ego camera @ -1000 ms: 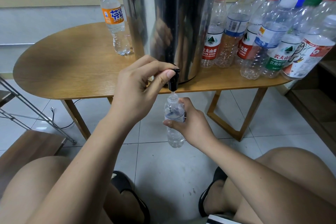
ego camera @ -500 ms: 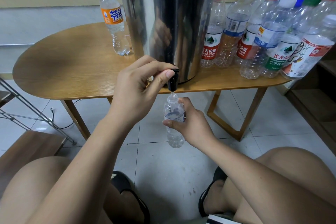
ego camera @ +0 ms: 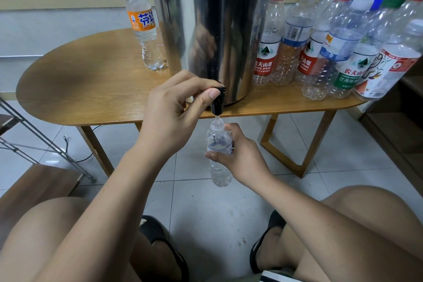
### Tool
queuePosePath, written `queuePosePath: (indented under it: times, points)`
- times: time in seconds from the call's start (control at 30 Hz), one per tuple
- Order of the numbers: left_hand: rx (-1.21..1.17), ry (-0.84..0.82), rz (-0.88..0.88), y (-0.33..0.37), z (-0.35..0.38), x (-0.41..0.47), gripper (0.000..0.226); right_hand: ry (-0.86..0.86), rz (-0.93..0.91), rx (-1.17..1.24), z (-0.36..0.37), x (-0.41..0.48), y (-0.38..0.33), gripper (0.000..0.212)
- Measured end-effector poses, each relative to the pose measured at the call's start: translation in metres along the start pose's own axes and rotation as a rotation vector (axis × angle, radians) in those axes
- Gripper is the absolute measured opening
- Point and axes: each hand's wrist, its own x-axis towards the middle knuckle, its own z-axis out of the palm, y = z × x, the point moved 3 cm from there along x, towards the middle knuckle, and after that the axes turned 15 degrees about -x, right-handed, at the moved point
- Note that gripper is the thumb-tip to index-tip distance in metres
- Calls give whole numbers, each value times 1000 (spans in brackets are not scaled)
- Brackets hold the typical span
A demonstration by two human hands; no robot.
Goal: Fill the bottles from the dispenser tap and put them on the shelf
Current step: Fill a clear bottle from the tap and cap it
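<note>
The left hand (ego camera: pixel 169 117) pinches the black tap (ego camera: pixel 217 105); just beneath it the right hand (ego camera: pixel 242 158) grips a small clear bottle (ego camera: pixel 218 167), its narrow mouth under the spout. A slight drift of that wrist — or a late release — would likely spill water onto the floor (ego camera: pixel 206 208).

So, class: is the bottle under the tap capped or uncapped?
Uncapped: the bottle shows a bare neck right under the tap.
</note>
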Motion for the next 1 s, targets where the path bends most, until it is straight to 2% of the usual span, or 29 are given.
queuePosePath:
  times: [1.0]
  points:
    - [6, -7, 14, 1, 0, 0, 16, 5, -4, -7, 3, 2, 2, 83]
